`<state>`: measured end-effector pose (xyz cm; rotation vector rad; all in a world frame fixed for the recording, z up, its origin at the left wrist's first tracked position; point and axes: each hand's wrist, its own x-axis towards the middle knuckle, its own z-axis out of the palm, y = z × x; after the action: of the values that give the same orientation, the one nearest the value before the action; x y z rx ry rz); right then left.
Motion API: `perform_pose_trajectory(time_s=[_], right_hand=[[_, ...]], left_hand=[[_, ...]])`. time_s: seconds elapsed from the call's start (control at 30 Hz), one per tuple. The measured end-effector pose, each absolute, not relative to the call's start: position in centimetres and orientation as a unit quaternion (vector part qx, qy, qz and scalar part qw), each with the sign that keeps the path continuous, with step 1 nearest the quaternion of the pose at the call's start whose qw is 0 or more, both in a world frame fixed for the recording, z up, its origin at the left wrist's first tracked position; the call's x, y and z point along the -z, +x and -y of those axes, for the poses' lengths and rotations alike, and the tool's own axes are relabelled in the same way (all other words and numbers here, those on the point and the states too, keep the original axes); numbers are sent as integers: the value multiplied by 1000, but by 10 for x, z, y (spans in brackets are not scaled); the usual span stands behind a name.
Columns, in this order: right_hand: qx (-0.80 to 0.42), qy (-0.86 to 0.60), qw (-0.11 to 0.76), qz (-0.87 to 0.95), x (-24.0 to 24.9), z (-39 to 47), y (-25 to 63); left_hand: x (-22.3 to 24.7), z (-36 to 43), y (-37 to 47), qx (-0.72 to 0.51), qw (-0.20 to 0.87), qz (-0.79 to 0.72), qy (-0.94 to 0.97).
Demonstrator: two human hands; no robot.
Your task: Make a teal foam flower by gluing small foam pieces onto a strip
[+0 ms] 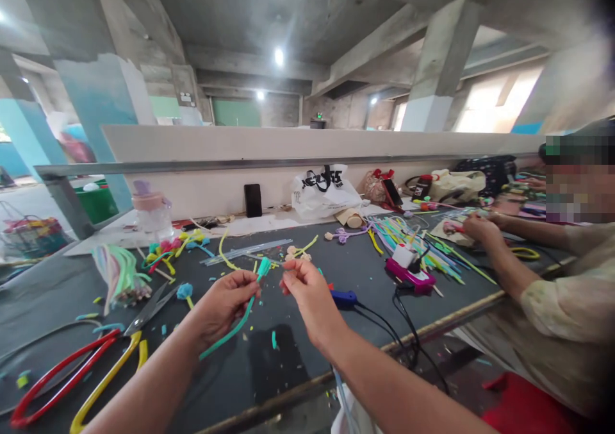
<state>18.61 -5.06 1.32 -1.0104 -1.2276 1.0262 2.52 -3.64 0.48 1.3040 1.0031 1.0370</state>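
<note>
My left hand (229, 299) pinches a green pipe cleaner (235, 328) whose upper end is folded into a thicker bunch and whose tail hangs below the palm. Just to the right, my right hand (307, 296) has thumb and fingers pressed together near that bunch; what they hold, if anything, is too small to tell. Large scissors (137, 325) with one red and one yellow handle lie partly spread beside my left forearm. Close to them is a blue fuzzy flower (184, 292) on a yellow stem. A corded tool with a blue handle (344, 299) lies right of my right hand.
A bundle of pale pipe cleaners (120, 274) lies left, coloured ones (418, 245) right. A magenta power strip (410, 275) trails cables over the table edge. A bottle (151, 213), phone (252, 200) and white bag (321, 193) stand behind. A co-worker's hands (480, 229) work at right.
</note>
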Motion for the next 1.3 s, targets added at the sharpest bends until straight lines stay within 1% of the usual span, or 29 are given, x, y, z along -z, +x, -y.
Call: perform_pose_trajectory(time_s=[0.1, 0.2, 0.33, 0.5, 0.8, 1.17, 1.3], right_hand=[[-470, -404, 604, 501, -10, 38, 175], [-516, -382, 595, 483, 0, 36, 172], [-577, -351, 573, 465, 7, 40, 174], [-627, -319, 556, 444, 2, 42, 178], [-652, -299, 562, 411, 3, 48, 179], [-626, -302, 574, 433, 8, 45, 175], [-593, -317, 573, 470, 11, 44, 175]], left_hand=[[-3, 26, 39, -458, 613, -381, 519], [7, 25, 47, -503, 666, -334, 438], [12, 31, 48, -505, 659, -359, 426], [11, 37, 49, -477, 635, -409, 449], [11, 43, 50, -463, 624, -424, 464], [8, 44, 52, -463, 607, -433, 479], [9, 44, 52, -459, 600, -439, 486]])
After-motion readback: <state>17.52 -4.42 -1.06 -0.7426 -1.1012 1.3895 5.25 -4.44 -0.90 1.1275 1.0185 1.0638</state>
